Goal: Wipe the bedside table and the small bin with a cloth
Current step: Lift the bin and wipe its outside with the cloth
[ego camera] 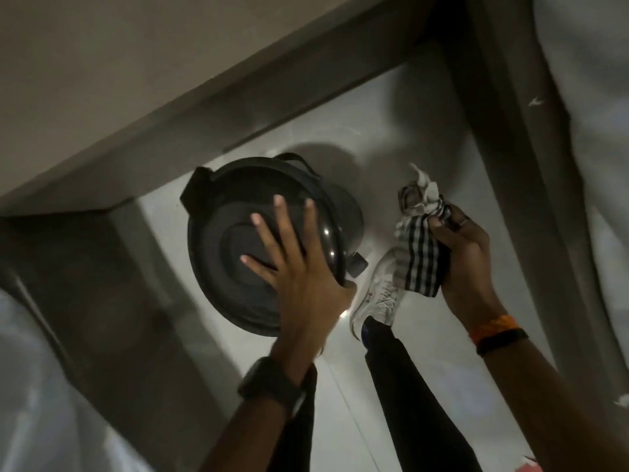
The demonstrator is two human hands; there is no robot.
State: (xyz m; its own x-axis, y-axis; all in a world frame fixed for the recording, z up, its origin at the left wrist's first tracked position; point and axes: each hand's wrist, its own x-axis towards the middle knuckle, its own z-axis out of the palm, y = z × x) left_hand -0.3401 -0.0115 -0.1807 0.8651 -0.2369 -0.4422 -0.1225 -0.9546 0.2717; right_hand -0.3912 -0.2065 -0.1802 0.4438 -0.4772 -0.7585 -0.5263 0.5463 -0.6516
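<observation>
My left hand (pixel 292 257) lies flat on the lid of the small bin (pixel 235 243), fingers spread wide and thumb hooked over the near right rim, pinning it in place. The bin stands on the pale floor (pixel 340 137), close to the corner where the two dark walls or furniture sides meet, and its foot pedal (pixel 357 264) juts out toward my white shoe (pixel 377 294). My right hand (pixel 466 253) is closed in a fist around the striped cloth (pixel 418 247), bunched up with a loose end poking out the top; it hangs in the air just right of the bin and touches nothing. So I judge I am on the bin half of the job, with the wiping stroke itself not yet begun. Next I would bring the cloth across onto the lid and shift my steadying hand to the rim so it does not block the surface. Whether the bedside table is in view I cannot tell
</observation>
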